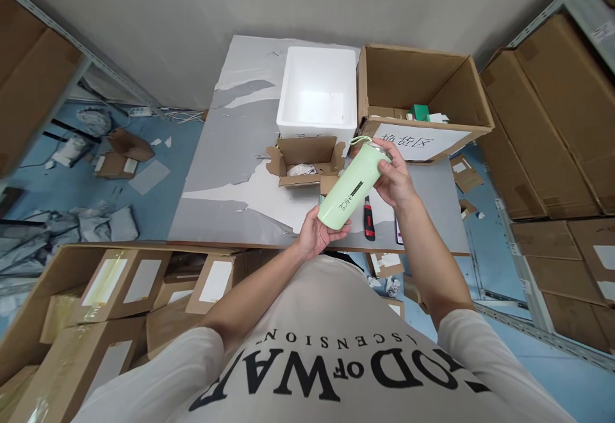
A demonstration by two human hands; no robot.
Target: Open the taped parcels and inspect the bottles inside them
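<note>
A light green bottle (350, 187) with dark lettering and a cord loop at its cap is held tilted over the table's front part. My right hand (394, 176) is closed around its cap end. At the base, my left hand (321, 234) supports it from below, fingers curled under it. Behind the bottle stands a small open cardboard box (307, 157) with white wrapping inside. A red and black utility knife (368, 219) lies to the right of the bottle. Partly hidden by my right forearm is a phone-like dark object (398, 229).
At the back of the table (216, 154) stand a white foam box (317, 118) and a large cardboard box (427, 129) with a labelled front and a green carton (419, 113) inside. A big carton of parcels (144, 282) is at lower left. Shelves with boxes (552, 122) line the right.
</note>
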